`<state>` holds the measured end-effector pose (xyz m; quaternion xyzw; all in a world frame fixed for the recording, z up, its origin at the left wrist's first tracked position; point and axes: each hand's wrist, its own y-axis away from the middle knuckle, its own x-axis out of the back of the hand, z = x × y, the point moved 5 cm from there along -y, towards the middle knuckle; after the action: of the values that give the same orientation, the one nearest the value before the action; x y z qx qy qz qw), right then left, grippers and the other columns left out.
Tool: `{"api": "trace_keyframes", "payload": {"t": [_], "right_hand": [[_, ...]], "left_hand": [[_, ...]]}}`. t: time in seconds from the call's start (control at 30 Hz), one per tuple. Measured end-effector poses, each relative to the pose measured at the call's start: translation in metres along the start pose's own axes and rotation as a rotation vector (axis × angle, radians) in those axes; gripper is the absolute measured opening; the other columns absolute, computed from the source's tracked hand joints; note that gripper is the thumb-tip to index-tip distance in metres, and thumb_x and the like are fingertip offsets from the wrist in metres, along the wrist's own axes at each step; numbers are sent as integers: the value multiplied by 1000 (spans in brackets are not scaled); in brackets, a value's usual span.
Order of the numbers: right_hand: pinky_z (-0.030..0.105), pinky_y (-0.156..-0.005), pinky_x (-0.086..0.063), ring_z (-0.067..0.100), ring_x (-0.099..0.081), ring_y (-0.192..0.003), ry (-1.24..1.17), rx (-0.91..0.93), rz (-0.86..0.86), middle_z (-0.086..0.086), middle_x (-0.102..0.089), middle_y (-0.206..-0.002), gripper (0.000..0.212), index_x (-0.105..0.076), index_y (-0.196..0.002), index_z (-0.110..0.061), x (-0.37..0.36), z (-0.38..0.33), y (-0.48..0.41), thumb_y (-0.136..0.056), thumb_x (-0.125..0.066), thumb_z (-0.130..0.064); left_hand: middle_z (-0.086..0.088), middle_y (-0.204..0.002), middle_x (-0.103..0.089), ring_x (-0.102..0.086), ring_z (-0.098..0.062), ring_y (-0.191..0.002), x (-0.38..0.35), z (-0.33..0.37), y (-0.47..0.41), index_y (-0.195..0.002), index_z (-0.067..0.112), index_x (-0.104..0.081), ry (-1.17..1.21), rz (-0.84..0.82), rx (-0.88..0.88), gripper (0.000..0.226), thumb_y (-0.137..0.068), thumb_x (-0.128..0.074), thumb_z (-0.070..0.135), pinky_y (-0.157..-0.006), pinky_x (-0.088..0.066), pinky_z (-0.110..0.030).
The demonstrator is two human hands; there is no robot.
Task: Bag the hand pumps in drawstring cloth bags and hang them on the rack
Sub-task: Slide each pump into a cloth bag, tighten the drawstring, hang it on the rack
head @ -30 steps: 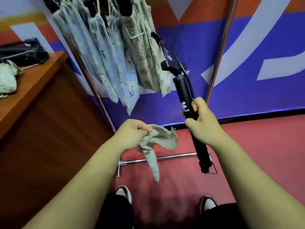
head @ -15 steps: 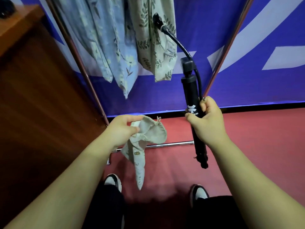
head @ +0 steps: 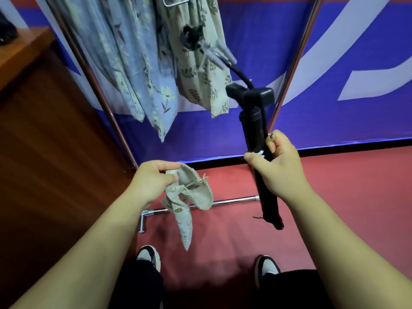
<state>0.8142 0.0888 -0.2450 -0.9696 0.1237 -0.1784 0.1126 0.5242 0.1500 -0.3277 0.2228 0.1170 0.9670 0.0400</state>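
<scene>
The tops of the hanging bags [head: 138, 63] on the rack [head: 98, 90] are running out past the upper edge, so how they are hooked on cannot be told. The far end of the pump's hose [head: 223, 56] is smearing into a blur in front of the beige leaf-print bag [head: 200, 70]. A dark thing [head: 5, 30] on the wooden counter [head: 24, 50] at far left is being cut by the edge and is too dim to name.

The middle of the black hand pump [head: 254, 130] is hiding behind the right hand [head: 278, 172], whose fingers and thumb are curling round the barrel. The hand is gripping the pump nearly upright, with the T-handle [head: 249, 94] at the far, upper end. The foot end is hanging low over the red floor [head: 345, 197], crossing in front of the rack's bottom bar [head: 234, 200]. A small metal piece is showing at the top of that fist, too small to identify.

The left hand [head: 153, 181], level with the right and apart from the pump, is pinching the rim of a limp beige cloth bag [head: 191, 197]. The bag's mouth is gaping toward the pump while the rest is dangling toward the floor. The cloth is hiding how the fingertips are lying at the rim.

Both forearms are reaching forward from the near edge above two dark-and-white shoes [head: 148, 256], with a blue and white banner [head: 334, 121] standing behind the rack
</scene>
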Motion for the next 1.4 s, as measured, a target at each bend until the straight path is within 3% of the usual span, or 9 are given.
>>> {"api": "trace_keyframes", "payload": {"t": [0.1, 0.27, 0.47, 0.6, 0.7, 0.87, 1.03, 1.2, 1.4], "right_hand": [[28, -56, -25, 15, -28, -64, 11, 4, -173, 2, -31, -71, 53, -25, -74, -17, 2, -3, 6, -80, -77, -6], [30, -55, -26, 12, -30, -62, 232, -7, -375, -10, -32, -66, 47, -30, -75, -16, 2, 12, 12, -78, -77, -10], [43, -58, -49, 23, -58, -58, 627, 8, -453, 0, -54, -73, 28, -37, -77, -20, -11, 42, 10, -81, -65, -18], [42, -55, -50, 20, -56, -58, 665, -15, -480, 0, -54, -76, 25, -39, -78, -20, -19, 49, 9, -79, -64, -16], [41, -55, -49, 18, -55, -58, 684, 1, -499, -2, -52, -76, 26, -39, -77, -21, -21, 47, 9, -77, -64, -15], [41, -56, -50, 21, -59, -59, 692, 23, -479, 0, -54, -76, 25, -40, -77, -20, -23, 44, 5, -77, -64, -16], [41, -53, -48, 23, -56, -55, 583, -31, -495, 1, -53, -70, 29, -39, -76, -17, -27, 48, 3, -75, -68, -13], [39, -55, -41, 23, -50, -61, 624, -77, -531, 1, -51, -70, 28, -40, -75, -19, -32, 57, 2, -74, -67, -14], [34, -54, -37, 19, -50, -67, 811, -115, -582, -4, -52, -73, 27, -38, -73, -24, -33, 66, 4, -76, -64, -18]], "left_hand": [[4, -101, -79, -75, -23, -100, 2, -4, 0, -98, 38, -76, 7, -16, -9, 43, -81, -74, -1, -96, -59, -43], [1, -102, -77, -73, -18, -93, 14, -13, -2, -104, 32, -76, 57, -14, -8, 40, -83, -72, -2, -85, -55, -33], [11, -92, -67, -64, -6, -78, 19, -19, -6, -120, 31, -69, -27, -50, 7, 45, -89, -69, -1, -74, -51, -20], [6, -114, -76, -75, -27, -96, 22, -30, -12, -119, 38, -74, -28, -66, 58, 48, -77, -70, 15, -96, -58, -49], [5, -111, -78, -72, -21, -96, 23, -29, -15, -115, 47, -73, -38, -34, 52, 52, -85, -69, 4, -94, -55, -45], [5, -117, -68, -68, -12, -88, 23, -38, -21, -137, 23, -62, -68, 63, 115, 57, -85, -69, 1, -91, -57, -40], [-7, -101, -80, -75, -29, -99, 16, -43, -25, -94, 25, -78, -27, -27, 116, 32, -80, -67, -1, -93, -57, -48], [-4, -111, -76, -71, -21, -97, 18, -44, -30, -139, 21, -62, -22, -81, 105, 64, -79, -74, 1, -99, -54, -47], [-12, -138, -62, -67, -19, -110, 18, -31, -22, -149, 25, -51, -204, -113, 28, 74, -84, -77, 1, -86, -48, -22]]}}
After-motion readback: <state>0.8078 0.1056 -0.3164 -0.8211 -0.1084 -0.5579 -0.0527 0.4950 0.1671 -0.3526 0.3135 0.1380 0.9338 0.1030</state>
